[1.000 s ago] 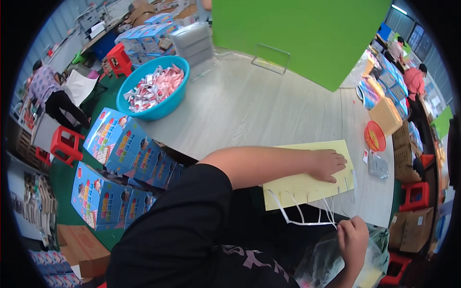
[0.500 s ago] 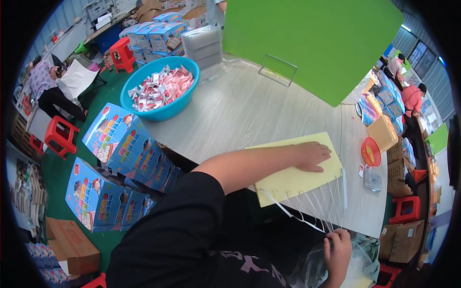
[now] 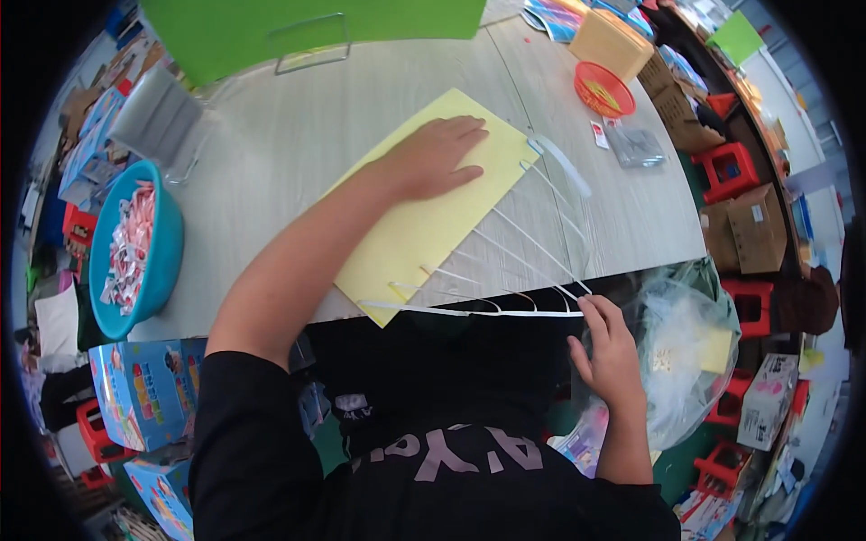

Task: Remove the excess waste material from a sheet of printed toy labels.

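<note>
While red stools dot frame right beyond a pale table, the left hand lies spread on yellow card; the right hand, half-curled, touches white strips, pinch unclear.

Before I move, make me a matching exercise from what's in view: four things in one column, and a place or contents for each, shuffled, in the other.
1. left hand
2. right hand
3. turquoise basin
4. red basket

A. contains yellow items
B. flat on the yellow sheet
C. at the ends of white strips
D. heaped with small packets

Pairs: 1-B, 2-C, 3-D, 4-A
</note>
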Tool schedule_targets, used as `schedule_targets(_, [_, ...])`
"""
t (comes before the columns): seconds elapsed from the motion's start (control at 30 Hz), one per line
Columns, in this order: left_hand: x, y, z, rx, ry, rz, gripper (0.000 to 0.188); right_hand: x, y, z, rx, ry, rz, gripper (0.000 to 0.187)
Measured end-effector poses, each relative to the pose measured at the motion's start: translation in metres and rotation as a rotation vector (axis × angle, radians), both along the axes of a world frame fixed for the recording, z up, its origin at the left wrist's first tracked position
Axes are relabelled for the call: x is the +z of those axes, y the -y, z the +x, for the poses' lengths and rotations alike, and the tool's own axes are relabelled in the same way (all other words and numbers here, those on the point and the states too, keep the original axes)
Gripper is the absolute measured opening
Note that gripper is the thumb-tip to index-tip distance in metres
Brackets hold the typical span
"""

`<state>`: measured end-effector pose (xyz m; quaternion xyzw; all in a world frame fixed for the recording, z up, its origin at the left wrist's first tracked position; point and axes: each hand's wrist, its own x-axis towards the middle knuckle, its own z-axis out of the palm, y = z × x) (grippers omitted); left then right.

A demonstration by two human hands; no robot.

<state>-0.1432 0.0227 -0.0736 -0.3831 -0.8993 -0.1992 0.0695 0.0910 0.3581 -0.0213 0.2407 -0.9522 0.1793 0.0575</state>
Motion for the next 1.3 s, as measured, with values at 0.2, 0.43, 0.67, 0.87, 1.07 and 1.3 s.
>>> schedule_targets(0.2, [-0.001, 0.001, 0.007, 0.013, -0.016, 0.018, 0.06, -0.027, -0.03, 0.015, -0.006, -0.242, -0.154, 0.05])
schedule_targets(0.43, [-0.003, 0.003, 0.011, 0.004, -0.05, 0.028, 0.048, 0.037, 0.006, -0.088, -0.117, -0.187, -0.264, 0.021])
schedule_targets(0.67, [0.003, -0.002, 0.008, 0.017, -0.047, 0.011, 0.047, 0.006, 0.027, -0.222, -0.175, 0.204, -0.107, 0.026])
schedule_targets(0.87, [0.003, 0.0, 0.008, 0.014, -0.026, 0.011, 0.047, -0.013, 0.008, -0.227, -0.159, 0.322, -0.245, 0.024])
schedule_targets(1.07, [-0.001, 0.001, 0.006, 0.013, -0.037, 0.032, 0.047, -0.004, -0.038, -0.202, -0.218, 0.513, -0.397, 0.02])
schedule_targets(1.3, [0.0, -0.002, 0.006, 0.025, -0.044, 0.041, 0.045, -0.006, -0.073, -0.186, -0.225, 0.534, -0.422, 0.018])
